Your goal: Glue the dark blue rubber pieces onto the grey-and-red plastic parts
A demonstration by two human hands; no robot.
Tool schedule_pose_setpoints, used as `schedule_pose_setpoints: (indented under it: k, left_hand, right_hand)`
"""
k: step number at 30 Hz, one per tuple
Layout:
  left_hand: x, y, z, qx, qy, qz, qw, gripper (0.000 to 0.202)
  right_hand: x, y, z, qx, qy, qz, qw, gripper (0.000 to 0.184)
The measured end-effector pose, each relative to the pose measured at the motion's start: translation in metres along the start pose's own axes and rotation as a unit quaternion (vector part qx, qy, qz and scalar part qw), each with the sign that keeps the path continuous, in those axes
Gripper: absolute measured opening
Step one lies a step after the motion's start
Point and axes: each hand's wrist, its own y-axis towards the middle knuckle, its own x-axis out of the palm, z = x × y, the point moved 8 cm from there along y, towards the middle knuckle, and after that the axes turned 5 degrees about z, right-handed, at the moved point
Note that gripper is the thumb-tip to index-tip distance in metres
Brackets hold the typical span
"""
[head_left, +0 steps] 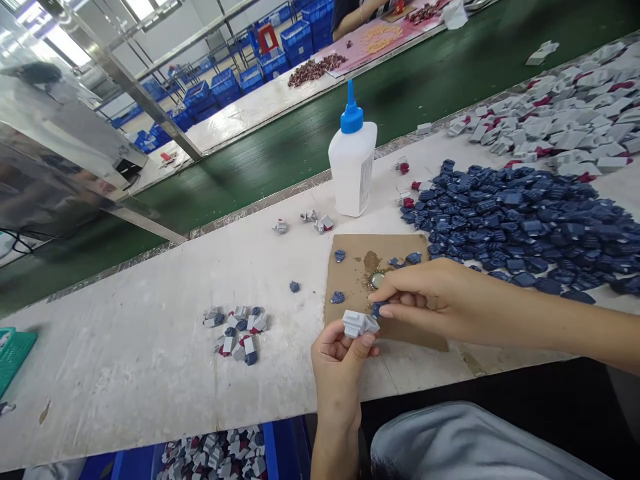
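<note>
Between the thumb and fingers of my left hand (343, 353) is a light grey plastic piece (356, 323) with stepped, blocky sides. My right hand (425, 297) pinches a small dark blue plastic piece (377, 309) close beside the grey one; I cannot tell whether the two touch. Under my hands lies a brown cardboard sheet (350, 277), wet-stained in the middle around a small round greenish cap or dish (377, 280). Several loose blue pieces (338, 297) rest on the cardboard. Behind it a white glue bottle (353, 167) with a blue nozzle stands upright.
A large heap of blue pieces (520, 220) lies at right, with grey and maroon pieces (560, 127) behind. Joined pieces (240, 333) form a cluster at left. A blue bin (273, 450) sits below the table edge. Beyond the green conveyor (280, 143), another person's arm (357, 20) shows.
</note>
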Motion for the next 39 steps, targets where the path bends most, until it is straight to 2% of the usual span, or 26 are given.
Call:
schedule_pose_setpoints:
  k: [9, 13, 17, 20, 23, 25, 27, 28, 29, 30, 32, 33, 34, 35, 36, 37, 39]
  left_hand:
    - [0.002, -0.001, 0.002, 0.033, 0.055, -0.003, 0.998, 0.019]
    - [0.002, -0.003, 0.005, 0.072, 0.080, -0.007, 0.994, 0.016]
    - [0.000, -0.004, -0.002, 0.075, 0.082, 0.005, 0.994, 0.017]
    - [-0.004, -0.005, -0.009, 0.062, 0.088, 0.016, 0.994, 0.019]
    - [-0.011, -0.008, -0.006, 0.056, 0.095, 0.019, 0.994, 0.021]
    - [-0.017, -0.010, 0.002, 0.069, 0.127, 0.009, 0.989, 0.022]
    - [-0.030, -0.011, 0.019, 0.120, 0.208, 0.026, 0.970, 0.030]
    - [-0.037, -0.012, 0.030, 0.164, 0.269, 0.047, 0.948, 0.036]
    - [-0.043, -0.013, 0.043, 0.219, 0.341, 0.070, 0.911, 0.042]
    - [-0.048, -0.015, 0.056, 0.279, 0.418, 0.096, 0.859, 0.045]
    - [-0.056, -0.018, 0.074, 0.380, 0.560, 0.154, 0.719, 0.042]
    - [-0.061, -0.017, 0.080, 0.411, 0.616, 0.188, 0.645, 0.039]
    - [-0.068, -0.016, 0.085, 0.426, 0.658, 0.228, 0.578, 0.037]
    - [-0.076, -0.012, 0.089, 0.429, 0.687, 0.267, 0.522, 0.036]
    - [-0.084, -0.007, 0.092, 0.422, 0.708, 0.297, 0.482, 0.037]
    - [-0.093, -0.001, 0.096, 0.414, 0.721, 0.316, 0.457, 0.037]
    - [-0.110, 0.011, 0.104, 0.403, 0.727, 0.334, 0.444, 0.037]
  right_hand:
    - [0.006, -0.003, -0.004, -0.032, -0.013, -0.021, 0.999, 0.019]
    - [0.010, -0.003, -0.002, -0.020, 0.045, -0.020, 0.999, 0.017]
    - [0.017, -0.007, 0.008, 0.013, 0.116, -0.020, 0.993, 0.019]
    - [0.026, -0.011, 0.018, 0.047, 0.148, -0.028, 0.988, 0.020]
    - [0.041, -0.013, 0.025, 0.083, 0.181, -0.040, 0.979, 0.022]
    - [0.055, -0.010, 0.026, 0.101, 0.209, -0.051, 0.971, 0.024]
    - [0.067, -0.003, 0.021, 0.095, 0.232, -0.053, 0.967, 0.027]
    - [0.071, 0.002, 0.016, 0.080, 0.232, -0.051, 0.968, 0.029]
    - [0.073, 0.006, 0.011, 0.059, 0.224, -0.047, 0.972, 0.031]
    - [0.073, 0.008, 0.007, 0.040, 0.207, -0.042, 0.977, 0.034]
    - [0.067, 0.010, 0.005, 0.023, 0.165, -0.027, 0.986, 0.042]
    - [0.060, 0.008, 0.009, 0.027, 0.147, -0.015, 0.989, 0.046]
    - [0.052, 0.004, 0.016, 0.039, 0.132, 0.003, 0.991, 0.049]
    - [0.043, -0.001, 0.024, 0.057, 0.117, 0.017, 0.991, 0.050]
    - [0.033, -0.008, 0.035, 0.078, 0.100, 0.031, 0.992, 0.052]
    - [0.022, -0.016, 0.046, 0.100, 0.077, 0.050, 0.991, 0.051]
    - [-0.003, -0.035, 0.069, 0.138, 0.002, 0.119, 0.983, 0.047]
